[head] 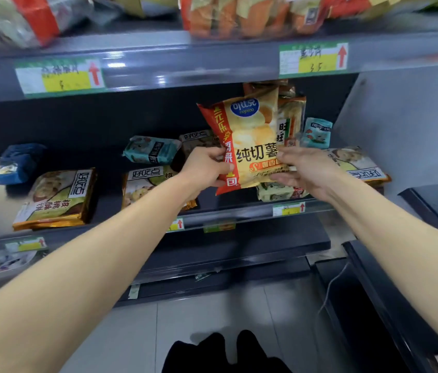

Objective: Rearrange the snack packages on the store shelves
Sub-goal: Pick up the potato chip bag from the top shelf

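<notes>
We are pinching the chip bag (250,141) with our left hand (205,168) at its nine o'clock and right hand (305,170) at three, holding it upright over the shelf (242,212); next probably means seating it against the packs (291,114) behind.

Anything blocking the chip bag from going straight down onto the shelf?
Yes: a green packet lies flat on the shelf just under the chip bag, and upright bags stand close behind it.
</notes>
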`<control>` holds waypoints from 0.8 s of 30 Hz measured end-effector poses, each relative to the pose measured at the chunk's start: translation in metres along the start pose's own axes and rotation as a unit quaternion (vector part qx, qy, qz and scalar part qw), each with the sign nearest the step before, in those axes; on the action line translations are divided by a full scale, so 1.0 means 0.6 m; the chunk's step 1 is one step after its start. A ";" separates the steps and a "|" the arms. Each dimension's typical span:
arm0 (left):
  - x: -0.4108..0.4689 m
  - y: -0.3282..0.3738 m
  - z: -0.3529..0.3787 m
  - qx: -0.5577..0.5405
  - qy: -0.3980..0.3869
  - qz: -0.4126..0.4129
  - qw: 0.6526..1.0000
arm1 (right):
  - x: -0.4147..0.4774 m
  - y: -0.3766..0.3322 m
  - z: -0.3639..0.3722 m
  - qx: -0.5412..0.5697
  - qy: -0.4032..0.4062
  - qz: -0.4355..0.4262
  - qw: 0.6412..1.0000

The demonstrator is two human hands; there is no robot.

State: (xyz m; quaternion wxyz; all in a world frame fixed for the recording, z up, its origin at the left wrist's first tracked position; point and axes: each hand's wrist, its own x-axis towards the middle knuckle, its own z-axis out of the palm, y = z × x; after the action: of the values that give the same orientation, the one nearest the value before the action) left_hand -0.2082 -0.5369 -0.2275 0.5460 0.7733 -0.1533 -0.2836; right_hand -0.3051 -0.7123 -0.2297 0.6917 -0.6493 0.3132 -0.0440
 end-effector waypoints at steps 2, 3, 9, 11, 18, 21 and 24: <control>0.010 0.011 0.020 0.002 -0.011 0.008 1.000 | 0.001 -0.003 -0.024 -0.001 0.011 -0.002 1.000; 0.015 0.016 0.028 0.004 -0.015 0.013 1.000 | 0.002 -0.004 -0.034 0.001 0.016 -0.002 1.000; 0.042 0.038 0.067 -0.005 -0.052 0.027 0.998 | -0.002 -0.006 -0.074 0.031 0.062 -0.003 0.998; 0.052 0.041 0.077 -0.007 -0.063 0.027 0.998 | -0.001 -0.003 -0.083 0.029 0.076 -0.002 0.997; 0.072 0.042 0.091 -0.001 -0.072 0.029 0.997 | 0.009 0.003 -0.093 0.051 0.100 -0.006 0.994; 0.074 0.042 0.087 0.008 -0.063 0.029 0.998 | 0.013 0.005 -0.087 0.059 0.094 -0.008 0.994; 0.072 0.039 0.079 0.005 -0.050 0.021 0.999 | 0.017 0.004 -0.081 0.068 0.066 -0.008 0.995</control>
State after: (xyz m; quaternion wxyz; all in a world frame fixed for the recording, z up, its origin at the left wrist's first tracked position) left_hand -0.2009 -0.6047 -0.2286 0.5399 0.7575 -0.1979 -0.3091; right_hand -0.3213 -0.7591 -0.2337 0.7114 -0.5990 0.3495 -0.1138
